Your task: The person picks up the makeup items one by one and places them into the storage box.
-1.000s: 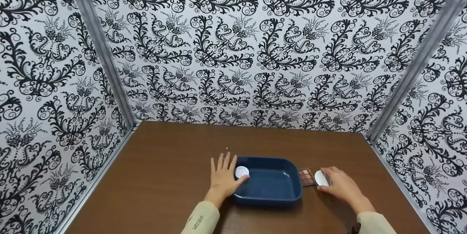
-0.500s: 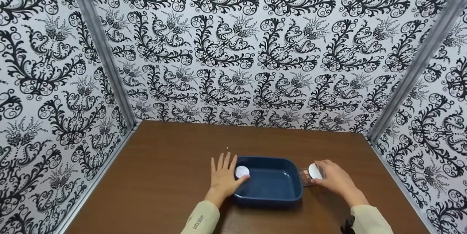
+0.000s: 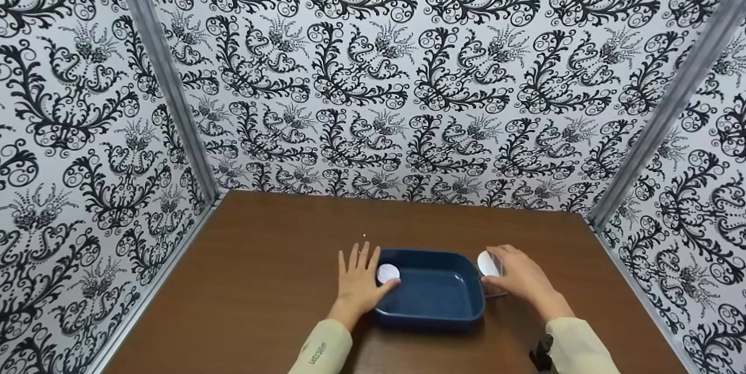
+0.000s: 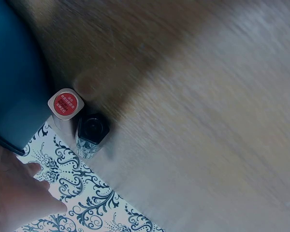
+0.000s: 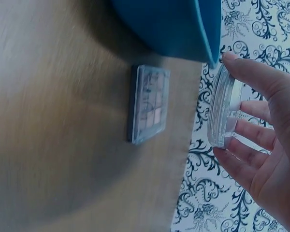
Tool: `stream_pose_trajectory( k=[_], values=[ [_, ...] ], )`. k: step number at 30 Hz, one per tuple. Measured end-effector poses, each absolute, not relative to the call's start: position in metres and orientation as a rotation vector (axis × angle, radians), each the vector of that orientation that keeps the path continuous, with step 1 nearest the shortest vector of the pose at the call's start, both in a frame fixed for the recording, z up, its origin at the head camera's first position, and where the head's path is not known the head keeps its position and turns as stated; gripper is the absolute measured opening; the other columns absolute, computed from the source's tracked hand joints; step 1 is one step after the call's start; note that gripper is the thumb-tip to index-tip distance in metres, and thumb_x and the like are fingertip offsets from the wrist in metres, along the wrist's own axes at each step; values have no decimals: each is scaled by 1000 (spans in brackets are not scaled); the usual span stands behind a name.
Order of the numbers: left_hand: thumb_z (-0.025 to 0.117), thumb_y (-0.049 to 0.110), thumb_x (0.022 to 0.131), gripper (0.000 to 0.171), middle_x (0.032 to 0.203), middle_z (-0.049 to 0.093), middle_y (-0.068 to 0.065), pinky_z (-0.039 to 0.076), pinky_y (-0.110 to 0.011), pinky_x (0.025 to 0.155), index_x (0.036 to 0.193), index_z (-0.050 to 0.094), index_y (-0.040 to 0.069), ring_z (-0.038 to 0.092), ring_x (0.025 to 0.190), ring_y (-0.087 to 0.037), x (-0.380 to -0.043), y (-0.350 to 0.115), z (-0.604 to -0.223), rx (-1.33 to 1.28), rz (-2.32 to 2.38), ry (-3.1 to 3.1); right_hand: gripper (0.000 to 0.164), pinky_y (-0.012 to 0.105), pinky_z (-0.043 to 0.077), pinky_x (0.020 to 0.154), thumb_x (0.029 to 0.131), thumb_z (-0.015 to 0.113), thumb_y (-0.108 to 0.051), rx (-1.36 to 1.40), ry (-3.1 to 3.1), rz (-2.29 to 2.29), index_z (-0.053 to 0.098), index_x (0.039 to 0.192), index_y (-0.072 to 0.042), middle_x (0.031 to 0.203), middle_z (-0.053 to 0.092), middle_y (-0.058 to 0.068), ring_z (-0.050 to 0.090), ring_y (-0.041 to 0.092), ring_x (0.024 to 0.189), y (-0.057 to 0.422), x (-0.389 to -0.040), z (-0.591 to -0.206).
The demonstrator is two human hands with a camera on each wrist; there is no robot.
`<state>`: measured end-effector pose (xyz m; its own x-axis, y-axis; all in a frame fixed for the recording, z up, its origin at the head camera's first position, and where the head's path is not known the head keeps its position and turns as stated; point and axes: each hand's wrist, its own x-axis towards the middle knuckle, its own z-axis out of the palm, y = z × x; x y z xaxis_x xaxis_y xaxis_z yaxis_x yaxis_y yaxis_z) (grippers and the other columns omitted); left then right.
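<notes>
My right hand (image 3: 524,278) grips a round clear-sided compact (image 3: 489,264) with a white face. It is raised at the right rim of a blue rectangular dish (image 3: 431,321). Thumb and fingers hold the compact by its edge in the right wrist view. Below it, an eyeshadow palette (image 5: 150,104) lies on the table, partly hidden by the hand in the head view. At the dish's left wall rests my left hand (image 3: 356,288), fingers straight and spread, thumb over the rim. A white round thing (image 3: 388,273) shows between thumb and forefinger at the dish's left end.
In the left wrist view, a tube with a red end label (image 4: 65,104) and a small black-capped bottle (image 4: 93,128) stand next to the dish. The brown table (image 3: 245,281) meets patterned walls (image 3: 373,71) at the back and sides.
My right hand has carried the compact leftward and slightly away from me, over the palette to the dish's right rim. The left hand stays in place at the dish.
</notes>
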<state>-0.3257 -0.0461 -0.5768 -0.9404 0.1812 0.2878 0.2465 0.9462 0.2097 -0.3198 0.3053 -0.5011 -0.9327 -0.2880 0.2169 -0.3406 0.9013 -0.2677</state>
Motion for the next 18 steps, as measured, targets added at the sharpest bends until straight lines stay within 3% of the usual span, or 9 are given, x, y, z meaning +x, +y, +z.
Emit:
stream_pose_trajectory(
  k=[9, 18],
  values=[
    [48, 76, 86, 90, 162, 34, -10, 14, -63, 122, 155, 37, 20, 26, 152, -33, -323, -46, -574, -317, -357, -2852, 69, 53, 53, 90, 76, 85, -32, 539, -2856, 469, 61, 131, 2, 123, 65, 20, 63, 37, 109, 285, -321, -495],
    [48, 76, 86, 90, 162, 35, -10, 15, -63, 121, 154, 38, 19, 27, 152, -34, -324, -46, -575, -316, -355, -2843, 70, 54, 52, 94, 75, 86, -30, 552, -2874, 469, 61, 132, 1, 124, 65, 19, 62, 38, 113, 271, -324, -495]
  ],
)
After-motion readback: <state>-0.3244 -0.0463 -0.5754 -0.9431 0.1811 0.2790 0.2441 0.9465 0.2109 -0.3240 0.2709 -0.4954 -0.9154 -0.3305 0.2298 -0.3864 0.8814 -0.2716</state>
